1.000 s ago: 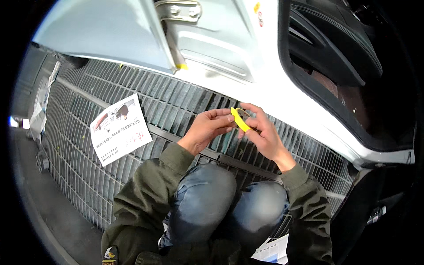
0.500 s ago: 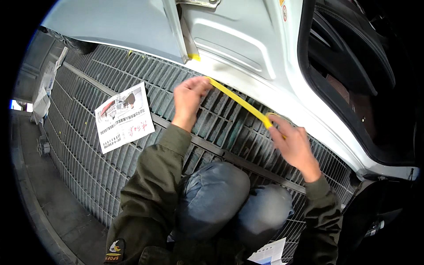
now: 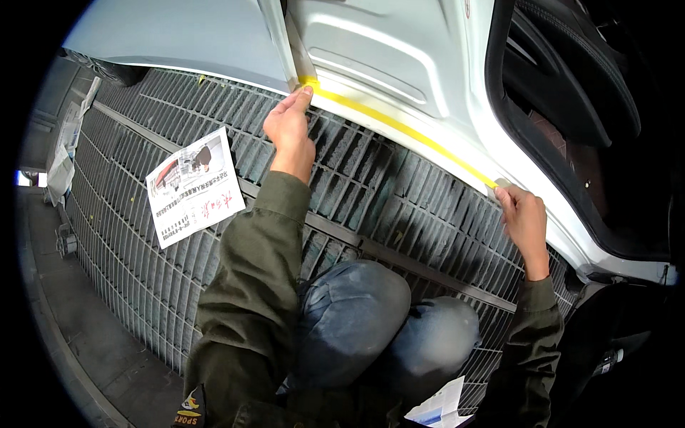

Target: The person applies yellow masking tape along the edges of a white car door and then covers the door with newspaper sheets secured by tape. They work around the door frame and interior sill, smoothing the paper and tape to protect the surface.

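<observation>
A strip of yellow masking tape [image 3: 404, 128] runs taut along the lower edge of the white car door sill [image 3: 457, 146]. At its left end my left hand [image 3: 291, 135] has fingers and thumb closed on it, close to a short yellow patch at the panel corner. My right hand [image 3: 526, 220] pinches the tape's other end against the sill, farther right. Whether a roll sits inside the right hand is hidden by the fingers. The light grey-blue front panel [image 3: 178, 43] of the car adjoins the sill on the left.
Metal floor grating [image 3: 128, 235] lies under the car and around my knees. A printed sheet [image 3: 196, 187] rests on it at left; another paper [image 3: 439, 406] lies by my right knee. Black seat [image 3: 578, 78] inside the door opening, a tyre [image 3: 107, 69] at far left.
Both hands have moved apart, the left up to the panel corner and the right outward along the sill. The tape between them is longer and now lies along the sill edge.
</observation>
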A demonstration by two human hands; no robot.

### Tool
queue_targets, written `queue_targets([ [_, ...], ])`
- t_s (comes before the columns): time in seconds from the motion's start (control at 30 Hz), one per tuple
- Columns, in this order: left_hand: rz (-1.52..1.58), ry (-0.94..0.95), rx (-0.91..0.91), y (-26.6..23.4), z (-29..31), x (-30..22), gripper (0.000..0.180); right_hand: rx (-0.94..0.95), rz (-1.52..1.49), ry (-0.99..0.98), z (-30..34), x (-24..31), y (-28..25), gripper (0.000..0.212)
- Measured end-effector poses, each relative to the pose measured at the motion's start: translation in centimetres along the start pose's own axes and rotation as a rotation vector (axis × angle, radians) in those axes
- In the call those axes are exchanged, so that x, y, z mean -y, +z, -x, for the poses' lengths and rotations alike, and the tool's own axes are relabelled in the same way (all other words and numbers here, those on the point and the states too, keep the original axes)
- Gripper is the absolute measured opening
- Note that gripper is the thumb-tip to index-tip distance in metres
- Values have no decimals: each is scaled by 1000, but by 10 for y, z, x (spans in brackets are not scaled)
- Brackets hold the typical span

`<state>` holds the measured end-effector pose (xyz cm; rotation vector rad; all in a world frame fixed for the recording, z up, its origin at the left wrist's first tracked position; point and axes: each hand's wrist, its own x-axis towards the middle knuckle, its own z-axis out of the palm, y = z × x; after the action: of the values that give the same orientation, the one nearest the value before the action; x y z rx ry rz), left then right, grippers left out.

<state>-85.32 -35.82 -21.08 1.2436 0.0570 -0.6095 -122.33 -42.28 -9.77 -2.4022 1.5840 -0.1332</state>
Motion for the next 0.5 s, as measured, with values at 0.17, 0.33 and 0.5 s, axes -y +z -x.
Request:
queue_targets([
  [0.17, 96, 9, -124, 16, 6, -4, 31, -50, 59, -60, -6, 1, 6, 33],
  [0.33, 116, -12, -174, 22, 8, -6, 29, -36, 70, -51, -6, 3, 5, 33],
  [0.5, 112, -1, -192, 25, 10, -5, 28, -27, 59, -19, -6, 4, 4, 33],
])
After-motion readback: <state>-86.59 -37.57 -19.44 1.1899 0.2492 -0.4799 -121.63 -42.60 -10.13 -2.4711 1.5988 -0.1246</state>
